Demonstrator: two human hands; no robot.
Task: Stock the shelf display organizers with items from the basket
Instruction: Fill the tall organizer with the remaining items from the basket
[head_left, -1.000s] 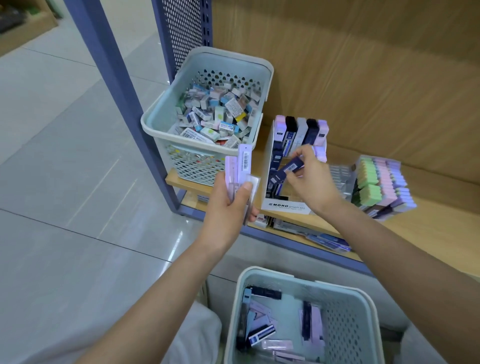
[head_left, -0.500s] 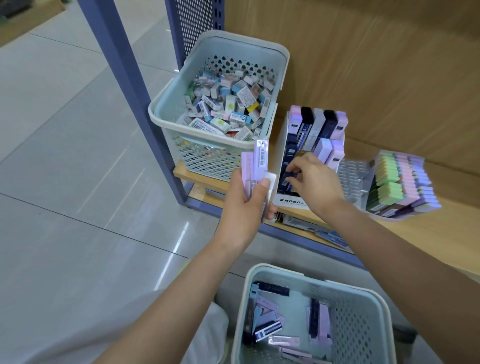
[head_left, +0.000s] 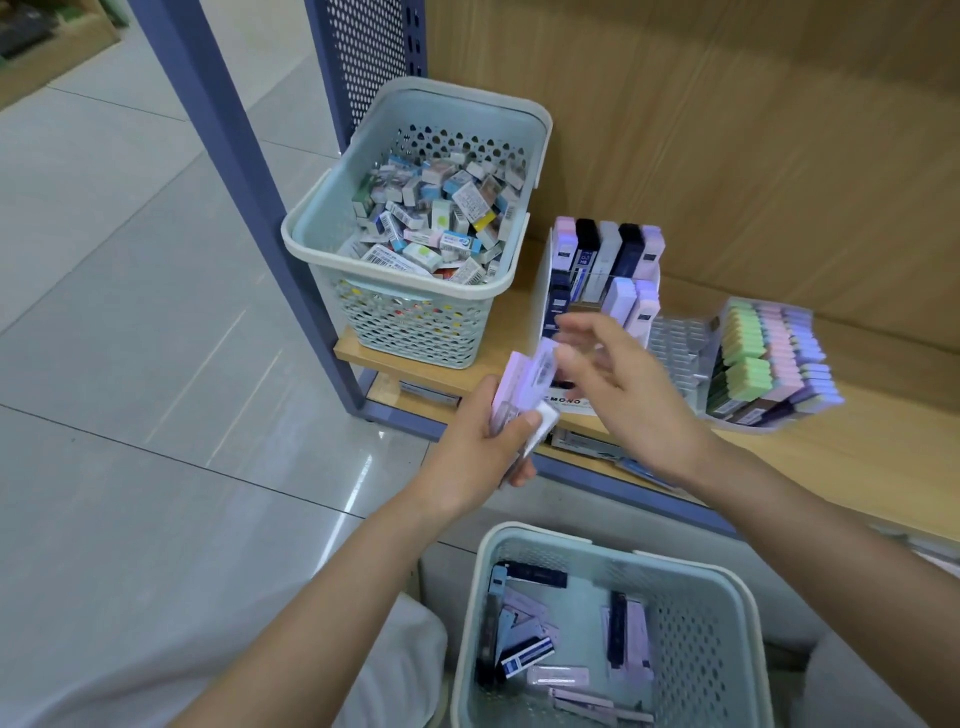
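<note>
- Hands are close together in the middle of the frame, just in front of the shelf edge.
- Grip on the left: my left hand (head_left: 480, 449) is clamped around a small bundle of slim lilac cases (head_left: 527, 382), thumb pressed across their front. The cases stick up out of the fist and lean to the right.
- Blurred beside it, my right hand (head_left: 628, 400) has its fingers loosely spread and holds nothing. Its thumb is right by the top of the bundle, and I cannot tell whether it touches.
- Just behind my right hand the white display organizer (head_left: 543, 291) stands on the wooden shelf (head_left: 857, 457). Lilac, black and grey cases stand upright in its back row, and two lilac ones stand in a nearer row at its right.
- At the bottom of the frame, below the shelf, is the floor basket (head_left: 519, 538), with dark and lilac cases lying flat in it.
- On the shelf left of the organizer, upper centre, stands the eraser basket (head_left: 311, 244), heaped with small boxed erasers.
- Right of the organizer lies a clear ribbed tray (head_left: 675, 348), then a clear holder (head_left: 769, 364) packed with green, pink and purple blocks.
- At upper left a blue metal upright (head_left: 218, 130) slants down.
</note>
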